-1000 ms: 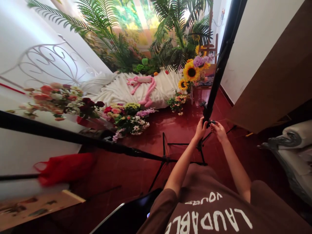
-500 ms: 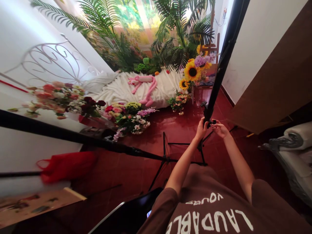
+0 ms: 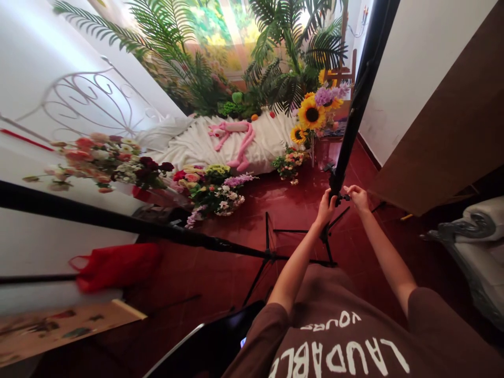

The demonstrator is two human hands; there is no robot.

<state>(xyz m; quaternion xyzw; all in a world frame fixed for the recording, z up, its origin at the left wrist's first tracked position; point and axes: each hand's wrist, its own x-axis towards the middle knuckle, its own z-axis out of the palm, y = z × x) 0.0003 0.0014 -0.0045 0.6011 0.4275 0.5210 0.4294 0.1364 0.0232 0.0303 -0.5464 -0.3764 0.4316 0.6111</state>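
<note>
Wrapped around the upright pole of a black tripod stand [image 3: 352,123], my left hand [image 3: 325,210] is closed just below its collar. My right hand [image 3: 358,199] is on the other side of the pole, fingers bent in a loose pinch at a small black knob [image 3: 345,198] that sticks out from the collar. Exact finger contact on the knob is hard to make out. Below my hands, the stand's spread legs [image 3: 326,247] rest on the red tiled floor.
A second black stand [image 3: 157,226] slants across the left. Flower bouquets [image 3: 216,194] and sunflowers [image 3: 311,115] border a white-draped bed [image 3: 177,149] with a pink plush toy [image 3: 236,127]. A red bag [image 3: 114,268] lies left; a white armchair [image 3: 480,252] stands right.
My right hand has shifted slightly up, its fingers now more curled above the knob. My left hand keeps its hold on the pole. The view has turned slightly.
</note>
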